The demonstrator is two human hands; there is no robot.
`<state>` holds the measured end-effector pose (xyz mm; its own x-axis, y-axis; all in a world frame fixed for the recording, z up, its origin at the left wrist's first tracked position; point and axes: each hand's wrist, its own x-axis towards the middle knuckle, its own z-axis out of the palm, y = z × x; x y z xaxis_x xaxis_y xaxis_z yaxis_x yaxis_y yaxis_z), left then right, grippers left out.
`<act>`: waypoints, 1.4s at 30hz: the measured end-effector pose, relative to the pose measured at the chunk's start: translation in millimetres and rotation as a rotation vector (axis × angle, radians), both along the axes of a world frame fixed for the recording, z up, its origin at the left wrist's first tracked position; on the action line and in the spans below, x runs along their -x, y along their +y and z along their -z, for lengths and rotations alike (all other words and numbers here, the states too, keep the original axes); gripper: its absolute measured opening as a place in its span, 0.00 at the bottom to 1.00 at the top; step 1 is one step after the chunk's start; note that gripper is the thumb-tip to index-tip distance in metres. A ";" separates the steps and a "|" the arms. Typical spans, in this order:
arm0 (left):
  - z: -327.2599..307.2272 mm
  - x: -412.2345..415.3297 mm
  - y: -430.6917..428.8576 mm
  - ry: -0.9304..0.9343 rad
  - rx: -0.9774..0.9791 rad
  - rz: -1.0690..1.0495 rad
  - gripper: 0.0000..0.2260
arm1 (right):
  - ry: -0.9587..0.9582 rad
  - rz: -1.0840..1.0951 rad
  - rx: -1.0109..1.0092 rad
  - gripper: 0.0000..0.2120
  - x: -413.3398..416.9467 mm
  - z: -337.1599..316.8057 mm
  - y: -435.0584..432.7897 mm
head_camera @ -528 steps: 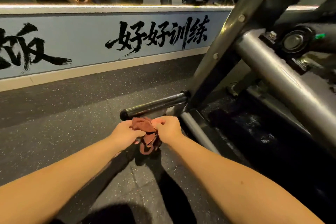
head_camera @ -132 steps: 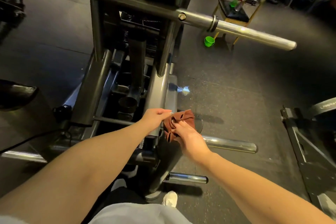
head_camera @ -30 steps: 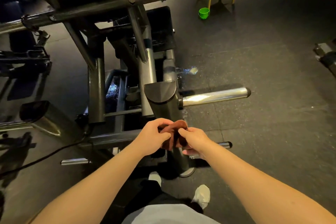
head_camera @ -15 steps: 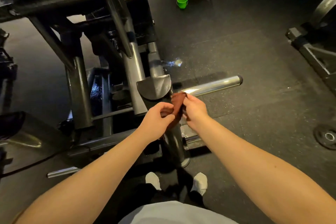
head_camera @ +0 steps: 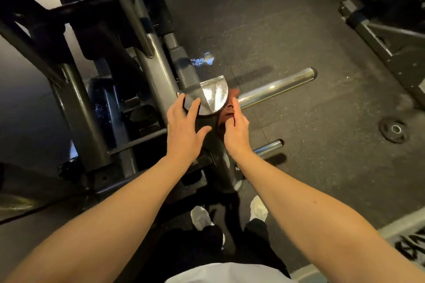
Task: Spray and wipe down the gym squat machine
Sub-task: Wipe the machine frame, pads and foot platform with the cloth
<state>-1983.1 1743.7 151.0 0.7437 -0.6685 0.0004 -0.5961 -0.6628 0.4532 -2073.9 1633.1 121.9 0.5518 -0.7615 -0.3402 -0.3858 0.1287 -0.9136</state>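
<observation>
the wiping step looks underway: the right hand (head_camera: pixel 235 130) grips the red cloth (head_camera: pixel 226 111) against the squat machine's post just under its shiny cap (head_camera: pixel 212 96), the left hand (head_camera: pixel 185 126) spread open on the cap, holding nothing; next, probably rub the cap's top.

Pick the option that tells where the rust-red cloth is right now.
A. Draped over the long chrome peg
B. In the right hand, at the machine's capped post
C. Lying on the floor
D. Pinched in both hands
B: the right hand alone presses the cloth against the capped post, while the left hand lies open on the cap.
</observation>
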 end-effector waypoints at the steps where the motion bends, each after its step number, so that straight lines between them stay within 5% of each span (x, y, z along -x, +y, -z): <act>1: 6.1 -0.3 3.9 0.008 0.014 0.021 0.36 | 0.000 -0.032 0.027 0.28 3.9 5.2 9.0; 12: 26.1 -7.5 5.0 0.046 0.154 0.076 0.37 | -0.214 -0.043 0.204 0.19 -48.1 -27.7 -33.7; 18: 38.9 -8.6 2.1 0.023 0.249 0.069 0.38 | -0.318 0.055 0.210 0.20 -37.6 -2.4 -14.2; 25: 54.7 -5.4 -0.6 -0.061 0.329 0.059 0.38 | -0.389 0.009 0.330 0.32 -14.8 67.5 2.0; 35: 110.6 18.9 -2.3 -0.212 0.494 -0.044 0.49 | -0.656 -0.035 0.503 0.30 -26.6 108.0 -15.7; 42: 163.4 10.1 -10.4 -0.282 0.740 -0.010 0.43 | -0.699 -0.063 0.762 0.24 -32.0 123.2 -45.4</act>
